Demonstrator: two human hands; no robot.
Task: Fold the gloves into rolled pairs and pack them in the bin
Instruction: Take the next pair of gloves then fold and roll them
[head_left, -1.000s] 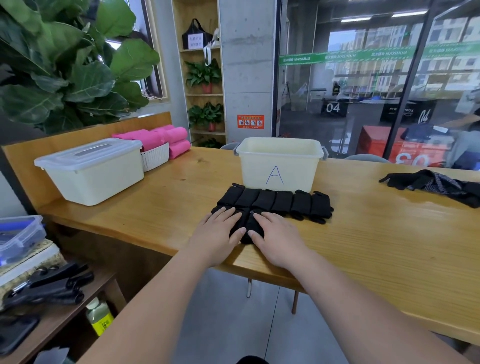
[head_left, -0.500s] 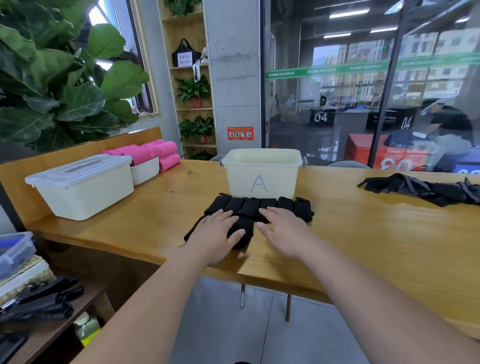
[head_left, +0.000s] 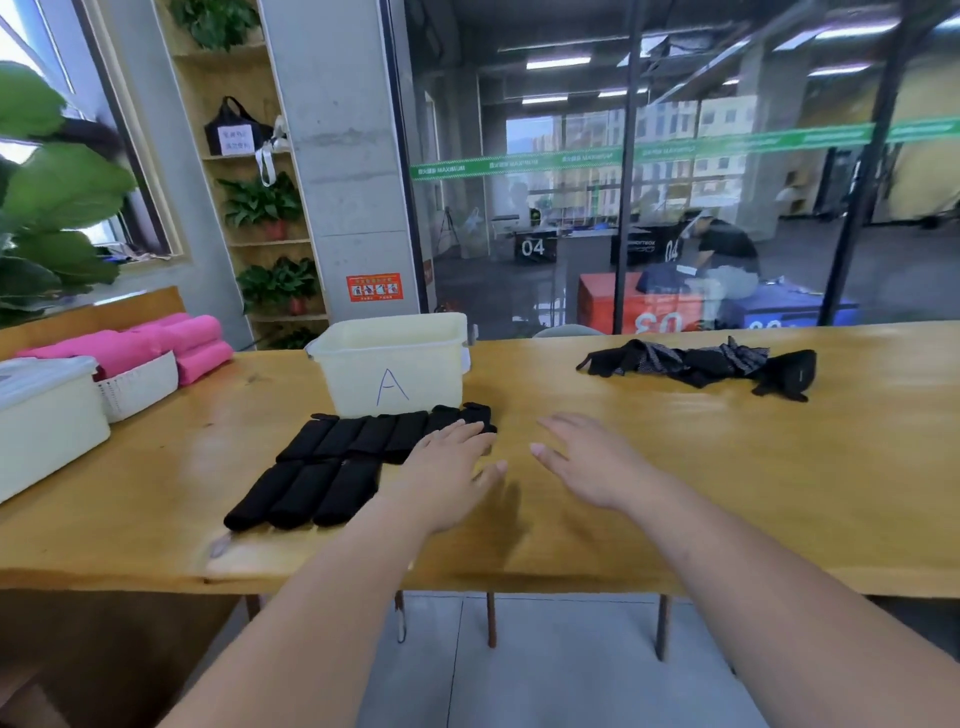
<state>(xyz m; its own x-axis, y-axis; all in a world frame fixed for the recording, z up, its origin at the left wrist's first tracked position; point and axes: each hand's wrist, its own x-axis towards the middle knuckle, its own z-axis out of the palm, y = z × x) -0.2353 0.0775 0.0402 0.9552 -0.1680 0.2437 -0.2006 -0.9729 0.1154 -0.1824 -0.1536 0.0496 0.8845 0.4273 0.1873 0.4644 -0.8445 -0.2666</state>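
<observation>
Indoors, beside a glass wall (head_left: 727, 208), the long yellow wooden table (head_left: 727, 467) carries black rolled gloves (head_left: 332, 467) just before the cream plastic bin (head_left: 395, 358) marked A; loose black gloves (head_left: 701, 364) lie far right. My left hand (head_left: 447, 467) and right hand (head_left: 592, 462) are spread, holding nothing.

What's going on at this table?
A person is partway through rolling gloves. Rolled pairs lie in two rows in front of the bin marked A; its inside is not visible. The left hand, open, is at the right end of the back row. The right hand hovers open over the table, holding nothing. A loose glove pile waits farther right.
</observation>
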